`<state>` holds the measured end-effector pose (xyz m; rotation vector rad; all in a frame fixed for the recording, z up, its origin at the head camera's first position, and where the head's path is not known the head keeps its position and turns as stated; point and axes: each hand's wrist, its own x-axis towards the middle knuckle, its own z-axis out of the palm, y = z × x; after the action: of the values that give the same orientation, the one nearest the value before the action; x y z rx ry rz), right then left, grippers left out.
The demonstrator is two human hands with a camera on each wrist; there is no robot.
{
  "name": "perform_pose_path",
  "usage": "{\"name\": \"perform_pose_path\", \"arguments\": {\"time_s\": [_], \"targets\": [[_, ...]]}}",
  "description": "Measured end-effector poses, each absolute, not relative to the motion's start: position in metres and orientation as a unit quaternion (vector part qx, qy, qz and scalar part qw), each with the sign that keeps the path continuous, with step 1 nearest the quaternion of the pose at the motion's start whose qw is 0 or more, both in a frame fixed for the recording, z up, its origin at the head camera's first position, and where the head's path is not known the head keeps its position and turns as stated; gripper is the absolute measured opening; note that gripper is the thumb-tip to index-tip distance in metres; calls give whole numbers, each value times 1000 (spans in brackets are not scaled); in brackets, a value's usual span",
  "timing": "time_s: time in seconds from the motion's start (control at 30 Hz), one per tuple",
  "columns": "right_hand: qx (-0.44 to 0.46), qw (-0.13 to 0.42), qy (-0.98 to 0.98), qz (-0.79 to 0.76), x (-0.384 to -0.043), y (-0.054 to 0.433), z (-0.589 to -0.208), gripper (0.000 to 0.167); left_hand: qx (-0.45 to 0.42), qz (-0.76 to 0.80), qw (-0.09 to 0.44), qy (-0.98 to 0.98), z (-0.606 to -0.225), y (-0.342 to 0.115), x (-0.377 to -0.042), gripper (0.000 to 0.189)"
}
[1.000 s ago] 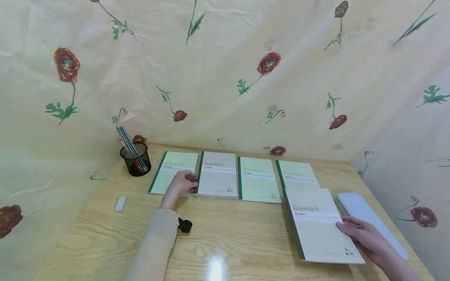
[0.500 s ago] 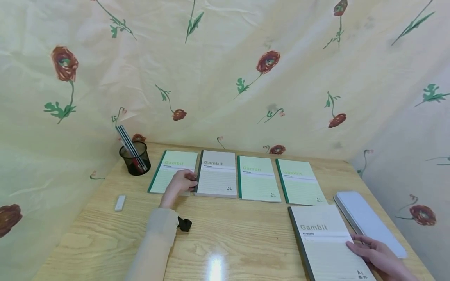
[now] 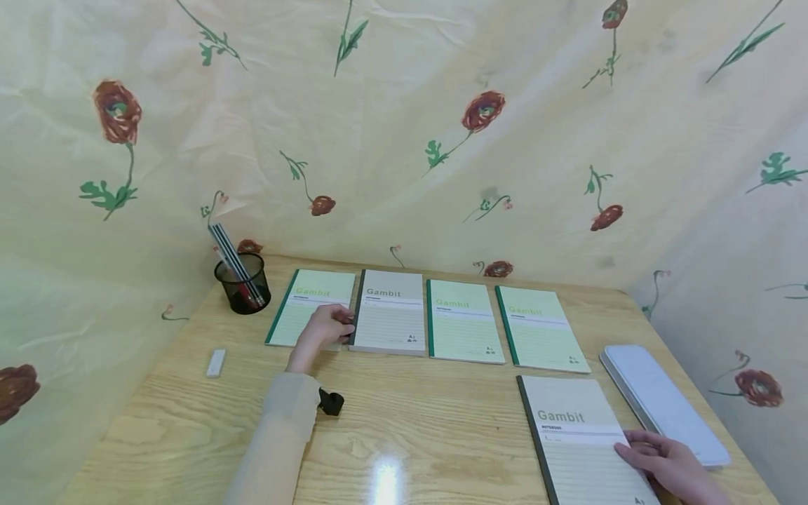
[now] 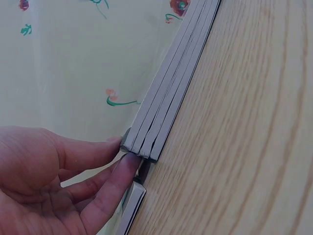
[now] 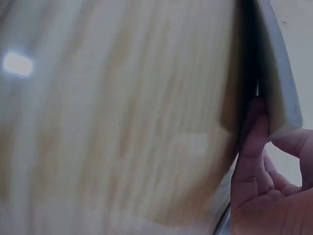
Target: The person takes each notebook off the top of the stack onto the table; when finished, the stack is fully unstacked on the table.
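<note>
My right hand (image 3: 672, 463) pinches the right edge of a grey notebook (image 3: 577, 449) with a dark spine, thumb on its cover and fingers beneath. In the right wrist view, the underside of this notebook (image 5: 279, 88) is tilted above the wood, with a dark gap below. At the back, my left hand (image 3: 325, 328) lies over part of a green notebook (image 3: 315, 280). Its thumb and index finger hold the near spine corner of a stack of several grey notebooks (image 3: 391, 315). The left wrist view shows the page edges of that stack (image 4: 168, 83), fingertips right at the corner.
Two more green notebooks, one in the middle (image 3: 467, 322) and one to the right (image 3: 539, 330), continue the back row. A white case (image 3: 665, 403) lies at the right. Toward the left are a mesh pen cup (image 3: 243, 294) with pencils and a white eraser (image 3: 216, 363).
My right hand has drawn the grey notebook toward me, off the rightmost green notebook, which now shows whole. The left hand has stayed at the stack's corner.
</note>
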<state>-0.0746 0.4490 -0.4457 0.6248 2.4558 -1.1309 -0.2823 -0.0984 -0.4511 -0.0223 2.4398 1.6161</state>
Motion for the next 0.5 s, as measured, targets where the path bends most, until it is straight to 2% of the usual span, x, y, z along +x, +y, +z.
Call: {"name": "perform_pose_path", "arguments": {"time_s": [0.27,0.5], "targets": [[187,143,917,-323,-75,443,-445,87,-8,549,108,829,-451,-99,-283,32],[184,140,928,-293,-73,439,-444,89,-14,546,110,831,-452,-98,-283,31]]}}
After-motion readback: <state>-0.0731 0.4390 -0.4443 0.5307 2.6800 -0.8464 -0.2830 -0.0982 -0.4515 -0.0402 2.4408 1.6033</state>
